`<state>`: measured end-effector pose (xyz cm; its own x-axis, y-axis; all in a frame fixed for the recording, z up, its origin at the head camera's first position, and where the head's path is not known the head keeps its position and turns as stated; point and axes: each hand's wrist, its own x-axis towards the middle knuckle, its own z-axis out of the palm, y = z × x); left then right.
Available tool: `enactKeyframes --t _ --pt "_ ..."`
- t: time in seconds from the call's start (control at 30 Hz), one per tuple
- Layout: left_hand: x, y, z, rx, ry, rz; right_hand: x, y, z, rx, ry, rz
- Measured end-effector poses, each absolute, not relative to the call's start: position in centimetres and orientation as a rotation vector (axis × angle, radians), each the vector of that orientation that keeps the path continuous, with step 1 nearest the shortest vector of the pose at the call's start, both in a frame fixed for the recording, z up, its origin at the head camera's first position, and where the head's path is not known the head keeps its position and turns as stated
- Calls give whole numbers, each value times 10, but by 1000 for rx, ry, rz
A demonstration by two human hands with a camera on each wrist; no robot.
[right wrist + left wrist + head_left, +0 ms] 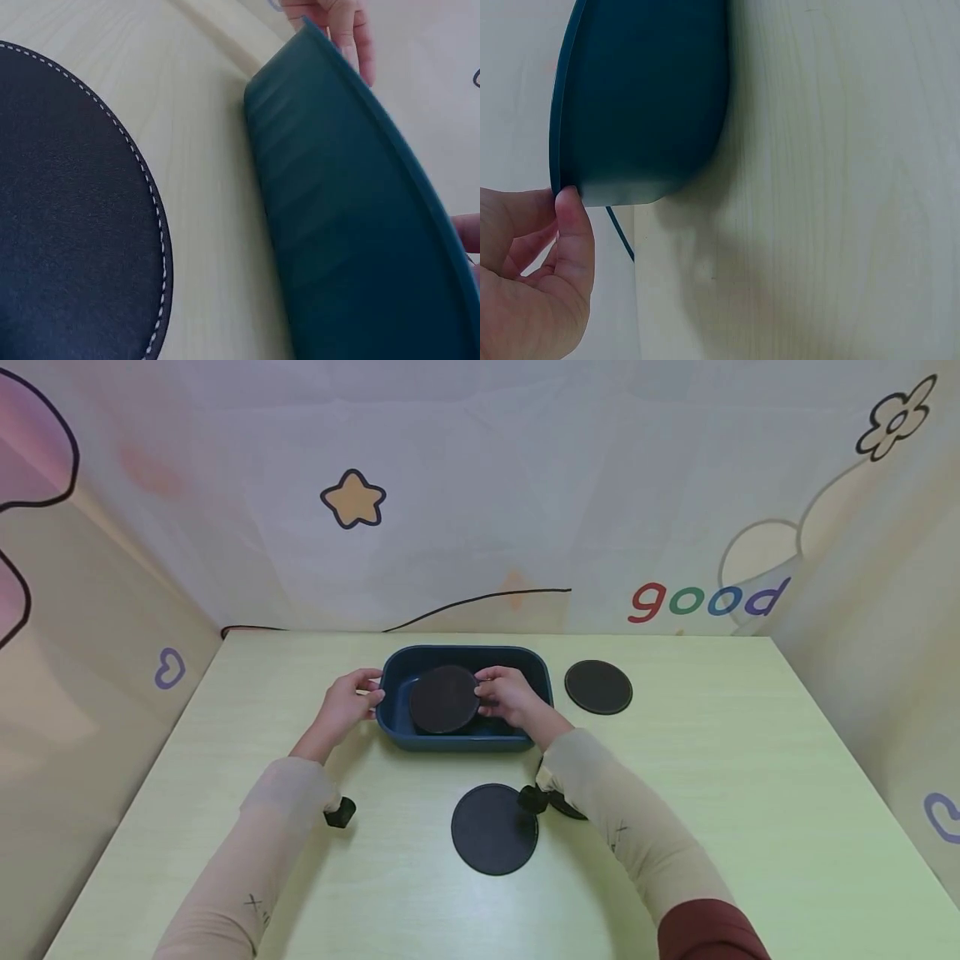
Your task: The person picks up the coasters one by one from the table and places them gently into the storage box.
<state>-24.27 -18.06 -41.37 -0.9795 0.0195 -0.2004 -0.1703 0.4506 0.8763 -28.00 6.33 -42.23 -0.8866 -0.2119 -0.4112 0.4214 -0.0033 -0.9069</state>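
Note:
A dark blue rectangular bin [459, 744] stands toward the back of the table. My left hand [348, 700] pinches its left end; in the left wrist view, thumb and finger meet at the rim of the bin [645, 97]. Inside the bin, my right hand [512, 692] pinches the right edge of a round black coaster [444, 700], which lies tilted over the bin's floor. The right wrist view has the bin's outer wall [337, 187] hiding most of that hand and all of the held coaster.
One black coaster [598, 687] lies right of the bin and another [491, 831] in front of it. A third [567, 808] is partly under the right sleeve. White stitching edges the coaster [75, 202] in the right wrist view. A printed cloth [480, 510] hangs behind the table.

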Motion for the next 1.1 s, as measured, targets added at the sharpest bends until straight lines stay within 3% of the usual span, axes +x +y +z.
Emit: enactKeyframes --t 0.23,0.63,1.1 --pt "-242 -180 -415 -133 2526 1533 -280 71 -421 197 1919 -1808" --pt "-243 -181 -415 -132 2532 1512 -267 124 -382 -177 1955 -1492" --pt "-241 -180 -412 -102 2540 1519 -254 179 -369 -233 1998 -1310"
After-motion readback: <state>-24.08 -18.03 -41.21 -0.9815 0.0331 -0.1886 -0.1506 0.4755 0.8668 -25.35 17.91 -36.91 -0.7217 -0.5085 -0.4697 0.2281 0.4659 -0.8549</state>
